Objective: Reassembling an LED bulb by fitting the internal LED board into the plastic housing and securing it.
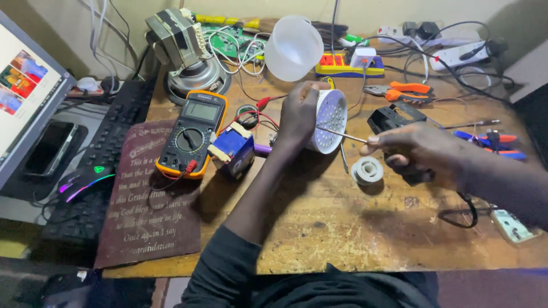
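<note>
Here, near to far:
Bench: worn wooden tabletop, bare patch at the near edge, leaving elbow room for both forearms.
Spool: small white plastic reel, parked just below the tool, within reach.
Right hand: right hand pinched closed on a thin metal-shafted screwdriver, tip aimed left into the lamp face.
Left hand: left hand wrapped around the round white LED lamp base with dotted board, tilted toward the tool, steadied just above the tabletop.
Meter: yellow-and-black digital multimeter, flat at left, red lead plugged in, screen facing up.
Cover: translucent white dome diffuser, set apart behind, exposing the board.
Pliers: orange-handled pliers, far right.
</note>
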